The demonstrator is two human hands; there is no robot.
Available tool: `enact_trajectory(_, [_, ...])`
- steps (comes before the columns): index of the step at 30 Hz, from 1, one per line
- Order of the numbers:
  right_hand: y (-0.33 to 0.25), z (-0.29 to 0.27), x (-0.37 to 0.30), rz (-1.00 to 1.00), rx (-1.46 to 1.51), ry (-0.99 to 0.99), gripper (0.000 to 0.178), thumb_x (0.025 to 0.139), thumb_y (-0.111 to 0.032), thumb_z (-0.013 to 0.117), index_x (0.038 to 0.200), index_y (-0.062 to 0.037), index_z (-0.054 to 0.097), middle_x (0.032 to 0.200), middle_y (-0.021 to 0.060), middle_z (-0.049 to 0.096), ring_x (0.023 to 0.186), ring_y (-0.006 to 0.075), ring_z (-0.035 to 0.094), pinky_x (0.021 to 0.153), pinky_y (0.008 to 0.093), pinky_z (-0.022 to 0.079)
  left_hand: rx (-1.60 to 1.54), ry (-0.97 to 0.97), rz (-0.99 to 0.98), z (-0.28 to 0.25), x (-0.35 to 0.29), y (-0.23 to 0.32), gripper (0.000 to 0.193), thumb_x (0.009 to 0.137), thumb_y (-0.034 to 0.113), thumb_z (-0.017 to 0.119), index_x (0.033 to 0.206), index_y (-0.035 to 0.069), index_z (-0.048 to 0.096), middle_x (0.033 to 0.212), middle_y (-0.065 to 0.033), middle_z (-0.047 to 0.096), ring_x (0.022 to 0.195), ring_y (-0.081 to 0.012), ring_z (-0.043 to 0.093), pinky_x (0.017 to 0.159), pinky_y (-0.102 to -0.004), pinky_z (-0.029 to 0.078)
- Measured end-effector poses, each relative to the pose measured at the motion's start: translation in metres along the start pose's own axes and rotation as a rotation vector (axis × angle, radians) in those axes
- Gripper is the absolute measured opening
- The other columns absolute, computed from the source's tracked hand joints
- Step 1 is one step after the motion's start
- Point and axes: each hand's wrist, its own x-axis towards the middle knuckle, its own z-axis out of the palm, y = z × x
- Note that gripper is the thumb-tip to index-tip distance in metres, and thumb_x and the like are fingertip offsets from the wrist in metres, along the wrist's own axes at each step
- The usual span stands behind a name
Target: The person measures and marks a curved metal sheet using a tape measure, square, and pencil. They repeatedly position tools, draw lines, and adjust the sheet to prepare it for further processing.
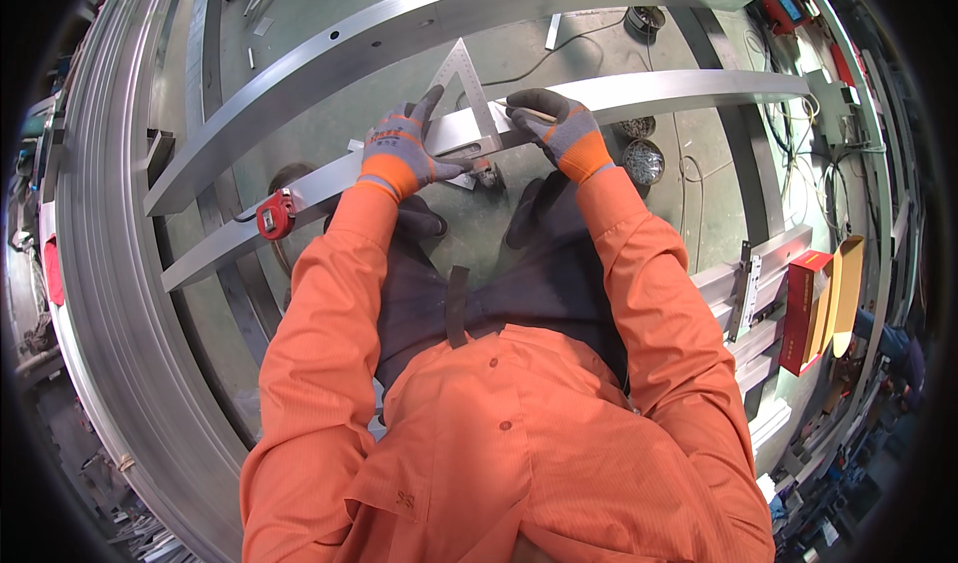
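A silver triangular set square (482, 114) lies across the near metal bar (639, 91), its thick base along the bar's near edge. My left hand (397, 149), in a grey and orange work glove, grips the square from the left. Its fingers are on the far side and its thumb stretches along the near edge. My right hand (561, 129), gloved alike, is just right of the square with curled fingers. A thin pale pencil-like stick (537, 116) shows between them, its tip hidden.
A red tape measure (275, 216) hangs on the bar at left. Beyond runs a second bar with holes (379, 22). Long metal profiles (110, 214) are stacked at left. Bowls of small fasteners (643, 162) stand on the floor, with cables nearby. At right is an open red box (804, 308).
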Motion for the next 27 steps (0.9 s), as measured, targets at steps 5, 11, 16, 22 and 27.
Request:
enact_trajectory(5, [-0.016, 0.002, 0.002, -0.011, -0.293, -0.053, 0.03, 0.098, -0.021, 0.074, 0.124, -0.0061, 0.076, 0.117, 0.0093, 0.079, 0.105, 0.0213, 0.073, 0.096, 0.0345, 0.056, -0.014, -0.025, -0.036, -0.003, -0.003, 0.001, 0.126, 0.06, 0.06, 0.093, 0.167, 0.031, 0.032, 0.141, -0.019, 0.06, 0.132, -0.0417, 0.057, 0.111, -0.051, 0.047])
enact_trajectory(11, [0.018, 0.005, 0.006, -0.073, -0.474, -0.016, 0.031, 0.097, -0.026, 0.071, 0.124, -0.0122, 0.076, 0.119, 0.0118, 0.077, 0.109, 0.0282, 0.071, 0.098, 0.0375, 0.055, 0.0, -0.021, -0.035, -0.005, -0.002, 0.008, 0.126, 0.06, 0.062, 0.092, 0.167, 0.033, 0.031, 0.142, -0.019, 0.06, 0.132, -0.0416, 0.058, 0.11, -0.0517, 0.047])
enact_trajectory(16, [0.019, 0.005, 0.005, -0.077, -0.407, -0.08, 0.035, 0.099, -0.041, 0.066, 0.128, -0.0237, 0.075, 0.124, 0.0152, 0.073, 0.115, 0.0364, 0.067, 0.102, 0.0426, 0.053, 0.017, -0.009, -0.039, -0.002, -0.003, 0.004, 0.127, 0.06, 0.064, 0.092, 0.167, 0.033, 0.032, 0.142, -0.019, 0.06, 0.133, -0.0421, 0.057, 0.11, -0.0527, 0.047])
enact_trajectory(22, [0.012, 0.006, 0.005, -0.048, -0.401, -0.077, 0.031, 0.098, -0.034, 0.066, 0.126, -0.0241, 0.077, 0.122, 0.0144, 0.075, 0.118, 0.0334, 0.067, 0.102, 0.0411, 0.053, 0.002, -0.053, -0.058, -0.004, -0.001, 0.004, 0.128, 0.059, 0.069, 0.091, 0.167, 0.034, 0.031, 0.145, -0.0172, 0.058, 0.136, -0.0398, 0.056, 0.113, -0.0557, 0.043])
enact_trajectory(27, [0.045, 0.0, 0.007, -0.212, -0.399, -0.03, 0.03, 0.098, -0.029, 0.068, 0.125, -0.018, 0.077, 0.119, 0.0106, 0.077, 0.112, 0.0291, 0.069, 0.1, 0.0393, 0.054, 0.014, -0.034, -0.043, -0.003, 0.002, 0.01, 0.131, 0.056, 0.071, 0.091, 0.167, 0.033, 0.031, 0.146, -0.0158, 0.058, 0.137, -0.0386, 0.056, 0.114, -0.0559, 0.041])
